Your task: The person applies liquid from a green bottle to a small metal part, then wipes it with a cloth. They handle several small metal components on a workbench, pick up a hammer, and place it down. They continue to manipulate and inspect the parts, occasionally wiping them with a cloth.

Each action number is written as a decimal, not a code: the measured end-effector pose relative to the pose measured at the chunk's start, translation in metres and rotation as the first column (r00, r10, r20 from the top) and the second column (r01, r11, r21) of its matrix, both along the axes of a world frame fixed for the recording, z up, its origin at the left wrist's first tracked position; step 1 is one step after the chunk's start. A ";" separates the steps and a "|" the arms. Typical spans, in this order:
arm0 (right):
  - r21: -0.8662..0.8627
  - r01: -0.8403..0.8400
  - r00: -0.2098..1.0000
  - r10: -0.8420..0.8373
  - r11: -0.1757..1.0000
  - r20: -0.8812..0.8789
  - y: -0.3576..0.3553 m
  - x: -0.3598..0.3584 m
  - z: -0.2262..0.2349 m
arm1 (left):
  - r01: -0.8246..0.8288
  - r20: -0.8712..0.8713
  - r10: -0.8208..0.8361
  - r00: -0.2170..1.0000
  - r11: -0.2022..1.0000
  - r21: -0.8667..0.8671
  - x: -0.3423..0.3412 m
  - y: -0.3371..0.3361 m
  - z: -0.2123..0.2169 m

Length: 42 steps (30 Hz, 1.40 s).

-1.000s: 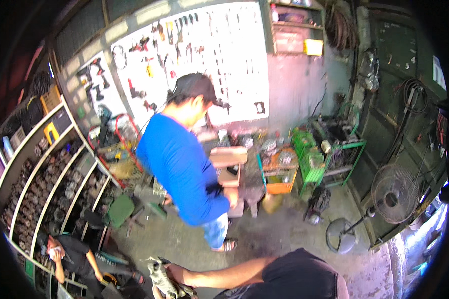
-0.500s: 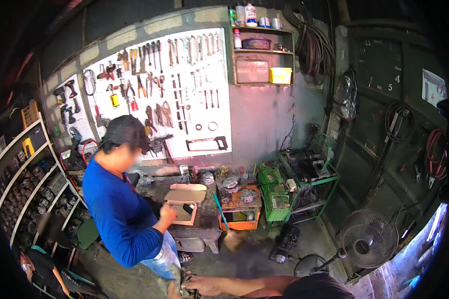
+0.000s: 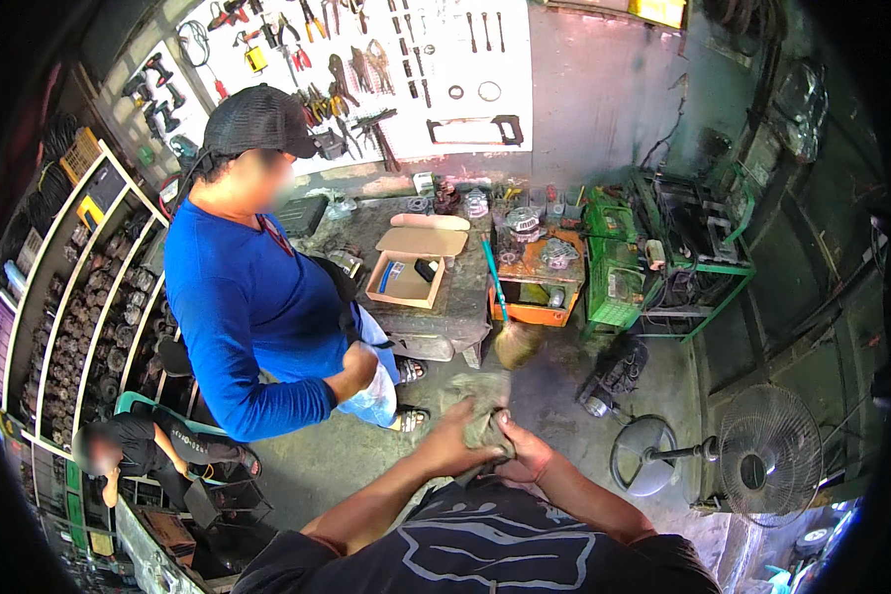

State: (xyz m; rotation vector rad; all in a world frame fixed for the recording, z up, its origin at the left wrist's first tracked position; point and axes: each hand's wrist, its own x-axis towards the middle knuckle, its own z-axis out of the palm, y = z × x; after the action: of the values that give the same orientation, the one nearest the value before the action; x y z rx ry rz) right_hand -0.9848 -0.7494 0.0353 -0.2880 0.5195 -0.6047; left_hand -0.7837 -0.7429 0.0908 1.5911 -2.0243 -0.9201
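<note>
A crumpled grey-green cloth point(image 3: 485, 428) is bunched between my two hands in front of my chest, its upper part loose and blurred. My left hand point(image 3: 455, 442) grips it from the left, fingers curled against the folds. On the other side, my right hand point(image 3: 528, 449) pinches it with the thumb uppermost. Beyond my hands, an open cardboard box point(image 3: 404, 282) sits on the workbench point(image 3: 366, 223), with a black item point(image 3: 426, 268) and a small blue item point(image 3: 391, 276) inside.
A co-worker in a blue shirt point(image 3: 243, 287) stands at my left, by the bench. A broom point(image 3: 515, 345) leans against an orange cabinet point(image 3: 535, 315). A standing fan point(image 3: 762, 455) is at the right. Another person point(image 3: 158, 445) sits by the shelves, lower left.
My view has tilted down, bringing both hands and the cloth fully into sight in front of me. The co-worker's hand has left the box and is now at their waist.
</note>
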 end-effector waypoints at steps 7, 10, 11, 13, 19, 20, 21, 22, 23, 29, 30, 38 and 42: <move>-0.387 0.012 0.918 -0.164 0.922 -0.362 -0.057 0.024 -0.019 | 0.222 0.099 -0.220 0.971 0.975 -0.012 0.011 -0.055 0.001; -0.430 -0.228 0.713 -0.151 0.874 -0.684 -0.088 0.030 -0.021 | 0.246 -0.079 -0.243 0.967 0.968 0.039 0.027 -0.072 0.000; -0.367 -0.320 0.593 -0.117 0.874 -0.797 -0.102 0.034 -0.018 | 0.199 0.008 -0.200 0.980 0.978 0.064 0.028 -0.076 0.001; -0.323 -0.436 0.532 -0.049 0.840 -0.845 -0.124 0.027 -0.005 | 0.195 0.135 -0.176 0.975 0.970 -0.145 0.024 -0.086 0.005; -0.044 -0.033 0.983 0.025 0.998 -0.180 -0.162 -0.015 0.024 | 0.283 0.324 -0.167 0.931 0.890 -0.357 -0.016 -0.125 -0.002; 0.031 -0.179 0.979 0.181 0.983 -0.090 -0.175 -0.027 0.021 | 0.222 0.266 -0.121 0.956 0.892 -0.394 -0.025 -0.132 -0.010; 0.066 -0.281 0.951 0.287 0.958 -0.113 -0.188 -0.038 0.017 | 0.195 0.234 -0.103 0.967 0.890 -0.413 -0.034 -0.141 -0.019; 0.003 -0.345 0.936 0.345 0.938 -0.072 -0.200 -0.052 0.010 | 0.170 0.207 -0.087 0.974 0.890 -0.422 -0.043 -0.147 -0.029; 0.023 -0.403 0.914 0.404 0.915 -0.048 -0.209 -0.061 0.001 | 0.142 0.175 -0.075 0.982 0.901 -0.410 -0.050 -0.153 -0.039; 0.234 -0.484 0.836 0.366 0.843 0.410 -0.236 -0.101 -0.051 | -0.203 0.022 0.227 0.974 0.905 -0.373 -0.106 -0.173 -0.086; 0.223 -0.502 0.824 0.385 0.835 0.415 -0.236 -0.106 -0.057 | -0.255 -0.025 0.264 0.964 0.895 -0.366 -0.113 -0.172 -0.088; -0.123 -0.782 0.622 0.779 0.611 -0.084 -0.204 -0.078 -0.075 | -0.648 -0.108 0.639 0.762 0.748 -0.142 -0.105 -0.102 -0.073; -0.413 -0.910 0.263 0.811 0.029 -0.522 -0.186 -0.030 -0.052 | -0.901 0.112 0.900 0.421 0.400 0.169 -0.070 -0.010 -0.070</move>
State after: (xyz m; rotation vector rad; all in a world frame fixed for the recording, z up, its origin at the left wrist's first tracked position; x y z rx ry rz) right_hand -1.0153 -0.9359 -0.0166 -1.2863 0.1254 0.5706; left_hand -0.8536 -0.7533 0.0209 2.3719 -0.7126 -0.6418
